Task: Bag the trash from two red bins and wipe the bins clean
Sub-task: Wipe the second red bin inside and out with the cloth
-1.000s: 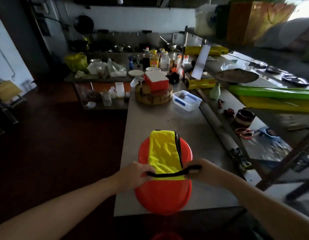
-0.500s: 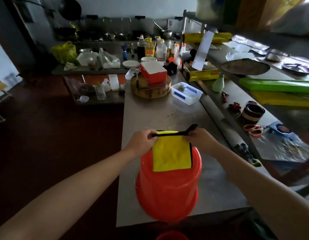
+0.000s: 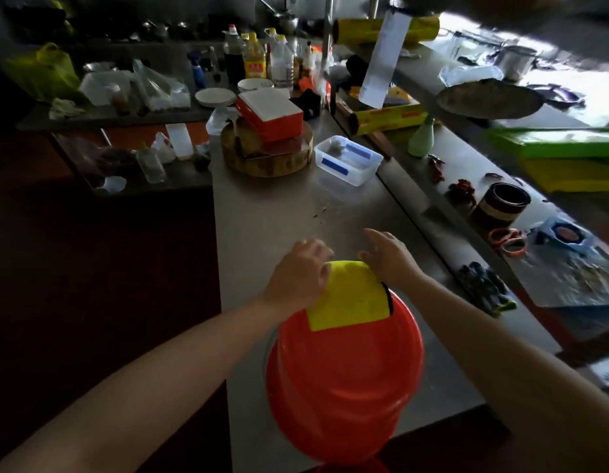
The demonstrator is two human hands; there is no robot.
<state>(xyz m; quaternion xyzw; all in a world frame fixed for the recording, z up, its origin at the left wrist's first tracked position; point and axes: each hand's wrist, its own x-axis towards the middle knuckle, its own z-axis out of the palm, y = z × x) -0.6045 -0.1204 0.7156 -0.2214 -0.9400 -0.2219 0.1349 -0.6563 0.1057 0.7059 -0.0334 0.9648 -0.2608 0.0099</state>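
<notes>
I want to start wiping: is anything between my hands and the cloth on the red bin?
Nothing visible does. The left hand and the right hand both touch the far end of the yellow cloth, which lies draped over the red bin on the counter.

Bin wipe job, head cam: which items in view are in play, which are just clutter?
In play: red bin on the counter; yellow cloth draped over it; left hand and right hand at the cloth's far edge.

Clutter: chopping block, red box, clear tub, bottles, wrap roll, tin.
</notes>
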